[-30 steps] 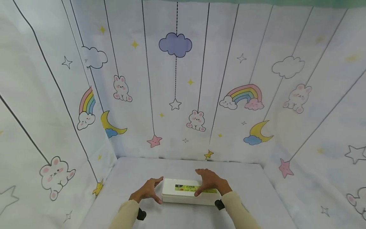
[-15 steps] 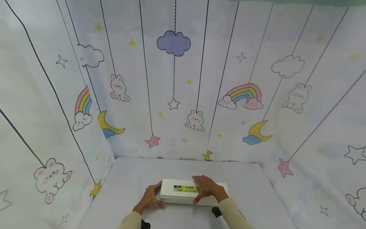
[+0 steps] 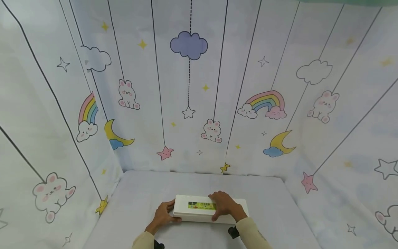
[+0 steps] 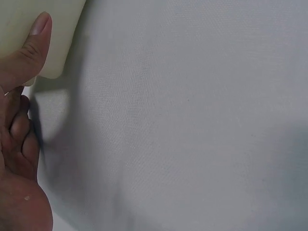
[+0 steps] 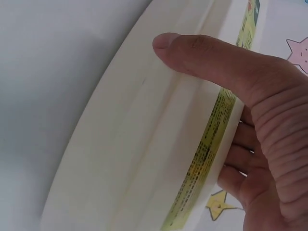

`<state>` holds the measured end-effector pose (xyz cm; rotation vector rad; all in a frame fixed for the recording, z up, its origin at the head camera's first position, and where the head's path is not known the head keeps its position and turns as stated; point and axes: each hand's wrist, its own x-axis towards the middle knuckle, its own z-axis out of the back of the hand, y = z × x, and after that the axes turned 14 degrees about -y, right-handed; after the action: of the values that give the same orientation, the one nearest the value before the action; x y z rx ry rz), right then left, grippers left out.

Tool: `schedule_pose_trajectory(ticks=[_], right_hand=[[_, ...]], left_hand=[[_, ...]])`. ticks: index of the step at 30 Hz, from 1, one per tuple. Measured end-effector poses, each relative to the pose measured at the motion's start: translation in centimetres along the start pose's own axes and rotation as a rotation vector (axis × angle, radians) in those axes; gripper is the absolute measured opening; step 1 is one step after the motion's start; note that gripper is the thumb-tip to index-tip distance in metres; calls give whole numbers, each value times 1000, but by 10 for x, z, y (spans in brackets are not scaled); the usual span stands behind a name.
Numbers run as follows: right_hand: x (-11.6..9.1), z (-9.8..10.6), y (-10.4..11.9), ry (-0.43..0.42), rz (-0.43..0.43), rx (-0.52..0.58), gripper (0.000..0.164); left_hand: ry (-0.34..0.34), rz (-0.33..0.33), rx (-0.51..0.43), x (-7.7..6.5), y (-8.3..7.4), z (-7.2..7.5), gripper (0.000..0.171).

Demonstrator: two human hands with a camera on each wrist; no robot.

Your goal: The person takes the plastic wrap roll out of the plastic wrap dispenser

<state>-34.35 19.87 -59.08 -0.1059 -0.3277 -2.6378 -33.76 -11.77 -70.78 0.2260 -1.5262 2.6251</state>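
Observation:
A long white lidded box [image 3: 181,204] lies lengthwise across the table, with a green and yellow label [image 3: 197,205] on its lid. My left hand [image 3: 162,215] holds the box's left end. In the left wrist view its thumb [image 4: 41,41] presses on the box's front face [image 4: 62,29], while the other fingers are bent beside the end. My right hand [image 3: 226,206] grips across the box right of its middle. Its thumb [image 5: 202,53] lies on the front side near the lid seam, and its fingers reach over to the far side. Part of the label is hidden under this hand.
A pale cloth covers the table [image 3: 149,186]. Behind and beside it hang white curtains [image 3: 186,83] printed with rabbits, stars, clouds and rainbows. A black wrist camera [image 3: 234,232] sits below the right wrist, another [image 3: 159,245] below the left.
My left hand has moved right and closed onto the box's left end. My right hand has come down onto the box and taken hold. The box has barely shifted.

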Motion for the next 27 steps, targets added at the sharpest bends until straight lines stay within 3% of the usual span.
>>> schedule_pose_trajectory(ticks=[8, 17, 27], right_hand=[[2, 2, 1, -43, -4, 24, 90], [0, 3, -1, -33, -12, 30, 90], [-2, 21, -6, -67, -34, 49, 89]], left_hand=[[-13, -17, -12, 0, 3, -1, 104], [-27, -57, -16, -6, 2, -3, 102], [-41, -58, 8, -1, 8, -3, 101]])
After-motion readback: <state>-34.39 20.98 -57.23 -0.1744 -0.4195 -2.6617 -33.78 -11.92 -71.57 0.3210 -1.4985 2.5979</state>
